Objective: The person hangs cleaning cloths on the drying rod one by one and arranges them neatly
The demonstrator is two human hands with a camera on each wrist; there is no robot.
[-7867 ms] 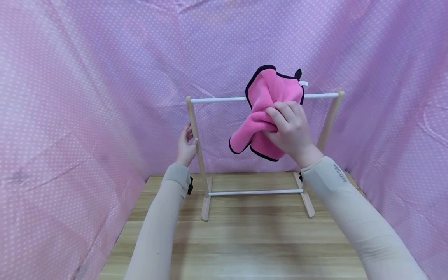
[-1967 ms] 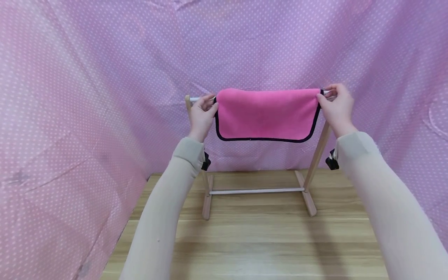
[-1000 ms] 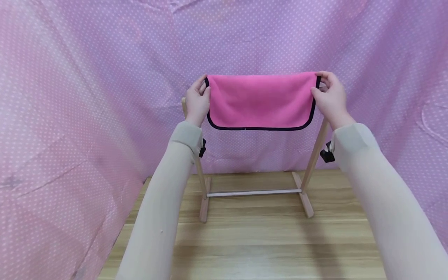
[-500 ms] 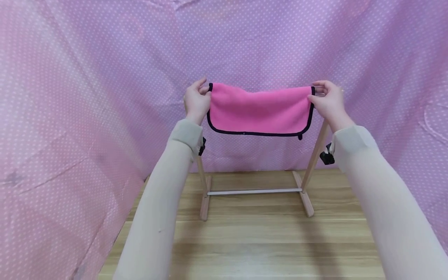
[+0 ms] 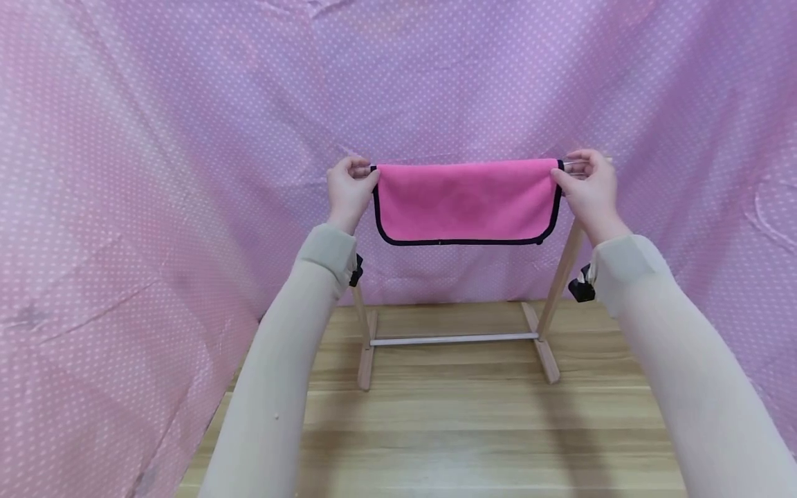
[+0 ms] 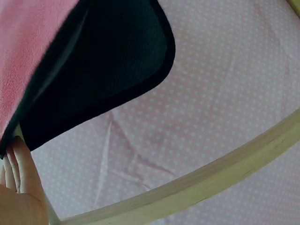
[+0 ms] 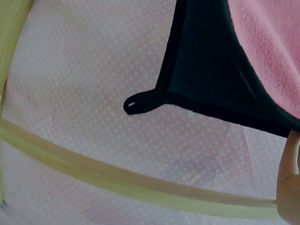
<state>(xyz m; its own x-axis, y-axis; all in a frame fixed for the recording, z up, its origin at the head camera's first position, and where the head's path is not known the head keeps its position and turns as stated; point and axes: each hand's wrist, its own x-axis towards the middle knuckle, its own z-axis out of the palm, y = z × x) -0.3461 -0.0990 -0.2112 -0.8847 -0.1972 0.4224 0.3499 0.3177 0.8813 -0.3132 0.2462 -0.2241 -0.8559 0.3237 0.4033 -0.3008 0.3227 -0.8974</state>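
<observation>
A pink towel [image 5: 467, 200] with black edging lies folded over the top bar of a wooden rack [image 5: 560, 277], its front half hanging down flat. At the upper left corner my left hand [image 5: 351, 192] pinches the fold between thumb and fingers. My right hand [image 5: 591, 194] pinches the opposite end of the fold, close to the right post. The wrist views show the towel's dark inner side [image 6: 108, 61] behind the front flap, and a black hanging loop [image 7: 143, 101] at one corner. Most of the top bar is hidden under the cloth.
The rack stands on a wood-grain table [image 5: 461, 429], with a white lower bar [image 5: 454, 339] joining its two feet. A pink dotted curtain [image 5: 249, 104] surrounds the table at the back and sides. Black devices [image 5: 582, 285] sit at both wrists.
Earlier my right hand held the towel bunched while my left touched the left post. Both hands then raised the spread towel and have lowered it onto the bar, slightly further left.
</observation>
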